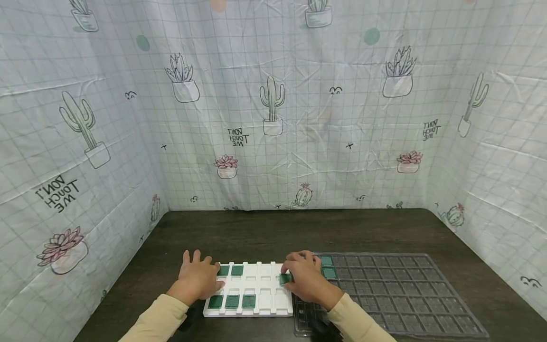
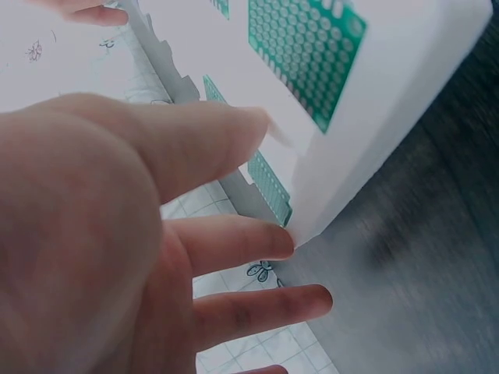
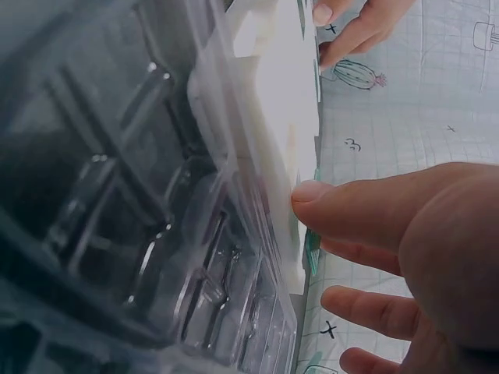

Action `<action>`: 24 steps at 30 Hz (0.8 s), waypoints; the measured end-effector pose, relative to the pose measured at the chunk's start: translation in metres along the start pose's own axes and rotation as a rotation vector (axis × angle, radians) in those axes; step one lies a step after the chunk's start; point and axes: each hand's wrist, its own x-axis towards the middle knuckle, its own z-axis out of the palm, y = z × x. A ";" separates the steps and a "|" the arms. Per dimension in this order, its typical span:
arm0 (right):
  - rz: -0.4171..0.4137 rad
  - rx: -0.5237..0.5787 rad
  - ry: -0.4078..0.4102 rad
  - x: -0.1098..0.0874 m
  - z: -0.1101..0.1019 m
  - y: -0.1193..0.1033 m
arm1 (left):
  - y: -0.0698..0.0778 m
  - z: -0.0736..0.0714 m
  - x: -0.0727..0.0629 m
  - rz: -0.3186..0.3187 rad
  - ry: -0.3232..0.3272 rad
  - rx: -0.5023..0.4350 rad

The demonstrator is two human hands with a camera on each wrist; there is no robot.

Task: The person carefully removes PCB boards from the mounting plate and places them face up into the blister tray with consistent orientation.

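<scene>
My right hand (image 1: pixel 308 280) pinches a small green circuit board (image 1: pixel 285 279) between thumb and fingers, over the right end of the white tray (image 1: pixel 279 304). The right wrist view shows that board (image 3: pixel 313 253) edge-on, partly covered by the fingers. At the tray's left end is my left hand (image 1: pixel 200 279), its fingers spread and fairly straight. In the left wrist view its index fingertip (image 2: pixel 279 241) is at the tray's corner, beside a board (image 2: pixel 269 187). Green boards lie in the white tray: two in the far row and three in the near row (image 1: pixel 232 301).
A clear plastic tray (image 1: pixel 401 287) with many compartments lies to the right, against the white tray. Two green boards (image 1: pixel 329 273) sit in its far left compartments. Both trays are on a dark wooden table (image 1: pixel 239 232), enclosed by a cactus-print cloth (image 1: pixel 316 156).
</scene>
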 end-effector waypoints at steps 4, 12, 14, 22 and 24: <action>0.001 0.003 0.000 -0.002 -0.001 0.002 | -0.001 0.000 0.000 0.004 -0.004 -0.003; -0.006 -0.001 0.027 -0.006 -0.003 0.006 | -0.001 0.000 0.001 0.009 -0.002 -0.012; -0.007 0.008 0.031 -0.007 -0.003 0.007 | -0.001 0.000 0.001 0.006 -0.005 -0.010; 0.014 0.033 0.019 -0.012 -0.008 0.014 | 0.000 -0.001 -0.001 0.004 -0.004 -0.012; 0.017 0.042 0.021 -0.014 -0.009 0.015 | 0.000 -0.002 -0.001 0.004 0.000 -0.011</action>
